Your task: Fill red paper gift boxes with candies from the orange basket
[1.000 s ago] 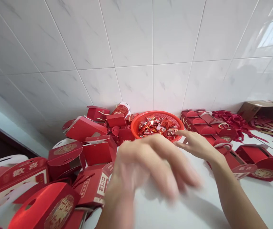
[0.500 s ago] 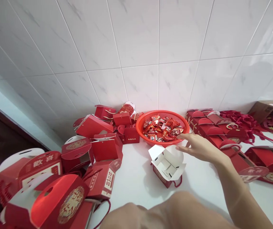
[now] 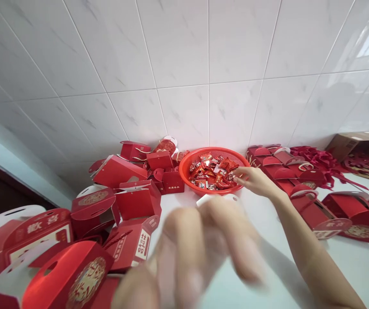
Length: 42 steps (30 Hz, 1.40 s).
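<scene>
My left hand [image 3: 197, 249] is close to the camera, blurred, with bent fingers spread apart and nothing visible in them. Behind it, only the white flap edge of an open gift box [image 3: 232, 197] shows; the rest is covered by the hand. My right hand [image 3: 251, 180] reaches over the right rim of a red plastic basket [image 3: 184, 171]. Its thumb and fingers are slightly apart, tips at the wrapped candies [image 3: 211, 171] inside. Whether they touch a candy is too small to tell.
Red gift boxes [image 3: 139, 201] with cord handles crowd the left side. More boxes [image 3: 316, 214] stand on the right, beside a heap of red ribbons [image 3: 316, 161] and a cardboard box [image 3: 348, 143]. A tiled wall [image 3: 184, 111] rises behind the white tabletop [image 3: 268, 253].
My right hand has moved from the open gift box's flap to the basket's candies. My left hand has risen in front of the gift box and now hides most of it. The view has shifted slightly.
</scene>
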{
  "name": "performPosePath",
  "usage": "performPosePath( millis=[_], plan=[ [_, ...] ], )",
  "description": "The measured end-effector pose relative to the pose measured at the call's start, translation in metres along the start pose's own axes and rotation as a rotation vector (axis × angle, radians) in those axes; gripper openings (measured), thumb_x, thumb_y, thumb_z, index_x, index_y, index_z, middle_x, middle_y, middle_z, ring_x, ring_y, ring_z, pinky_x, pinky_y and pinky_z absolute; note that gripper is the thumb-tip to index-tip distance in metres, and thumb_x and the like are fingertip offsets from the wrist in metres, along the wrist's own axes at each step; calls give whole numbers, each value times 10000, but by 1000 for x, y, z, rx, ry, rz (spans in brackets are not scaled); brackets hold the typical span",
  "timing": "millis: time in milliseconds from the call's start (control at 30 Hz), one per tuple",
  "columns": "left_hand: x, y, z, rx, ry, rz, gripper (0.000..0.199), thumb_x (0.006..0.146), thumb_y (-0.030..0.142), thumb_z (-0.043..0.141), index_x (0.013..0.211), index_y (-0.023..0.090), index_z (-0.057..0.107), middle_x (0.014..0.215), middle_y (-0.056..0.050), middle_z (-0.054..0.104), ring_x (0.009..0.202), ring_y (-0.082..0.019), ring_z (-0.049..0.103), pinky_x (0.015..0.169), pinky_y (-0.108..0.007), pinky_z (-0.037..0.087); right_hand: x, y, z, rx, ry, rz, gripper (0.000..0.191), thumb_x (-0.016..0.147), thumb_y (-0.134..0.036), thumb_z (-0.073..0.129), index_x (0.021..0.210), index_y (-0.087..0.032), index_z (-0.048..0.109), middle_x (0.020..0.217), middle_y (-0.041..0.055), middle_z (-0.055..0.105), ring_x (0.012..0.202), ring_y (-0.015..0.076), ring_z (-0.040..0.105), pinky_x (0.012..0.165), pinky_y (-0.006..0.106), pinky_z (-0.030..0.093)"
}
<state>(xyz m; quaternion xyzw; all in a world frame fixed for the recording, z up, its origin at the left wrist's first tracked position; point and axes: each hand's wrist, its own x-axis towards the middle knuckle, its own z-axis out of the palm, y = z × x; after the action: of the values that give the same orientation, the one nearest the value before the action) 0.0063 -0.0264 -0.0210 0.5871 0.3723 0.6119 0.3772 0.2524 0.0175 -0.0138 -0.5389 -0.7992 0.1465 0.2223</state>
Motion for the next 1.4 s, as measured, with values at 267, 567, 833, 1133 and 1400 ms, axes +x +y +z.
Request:
performPosePath(
  millis=[267, 567, 833, 1133, 1400],
  plan=[
    [44, -14, 1, -29, 64, -42, 270, 840, 418, 634, 904, 173, 725, 855, -67, 756, 912, -217, 714, 851, -331, 557, 61, 14, 31, -120, -299, 80, 292, 786, -293, 730, 1063, -204, 712, 1065, 62, 736, 976, 229, 687, 809, 265, 508],
    [69, -67, 20, 690, -525, -346, 139, 749, 211, 655, 822, 182, 770, 903, -61, 780, 891, -213, 702, 833, -271, 522, 80, -2, 68, -274, -522, 171, 335, 677, -160, 743, 1009, -193, 711, 1094, 132, 707, 1033, 326, 668, 770, 339, 503],
    [85, -73, 34, 976, -797, -596, 86, 572, 237, 763, 612, 190, 703, 658, -47, 732, 649, -231, 674, 624, -283, 507, 83, 8, 70, -226, -536, 158, 253, 700, -178, 686, 952, -193, 695, 1016, 91, 721, 934, 267, 681, 677, 284, 472],
    [90, -70, 38, 1021, -863, -611, 287, 525, 261, 796, 802, 221, 732, 752, -28, 758, 733, -243, 691, 654, -282, 511, 80, 1, 68, -201, -594, 184, 409, 618, -241, 765, 1019, -221, 682, 1103, 95, 704, 1004, 294, 665, 714, 309, 490],
    [88, -75, 39, 939, -840, -586, 128, 538, 176, 768, 619, 197, 672, 580, -6, 680, 610, -220, 663, 582, -275, 498, 78, 4, 66, -76, -577, 138, 202, 607, -172, 721, 799, -214, 675, 816, 15, 696, 831, 229, 669, 653, 267, 457]
  ],
)
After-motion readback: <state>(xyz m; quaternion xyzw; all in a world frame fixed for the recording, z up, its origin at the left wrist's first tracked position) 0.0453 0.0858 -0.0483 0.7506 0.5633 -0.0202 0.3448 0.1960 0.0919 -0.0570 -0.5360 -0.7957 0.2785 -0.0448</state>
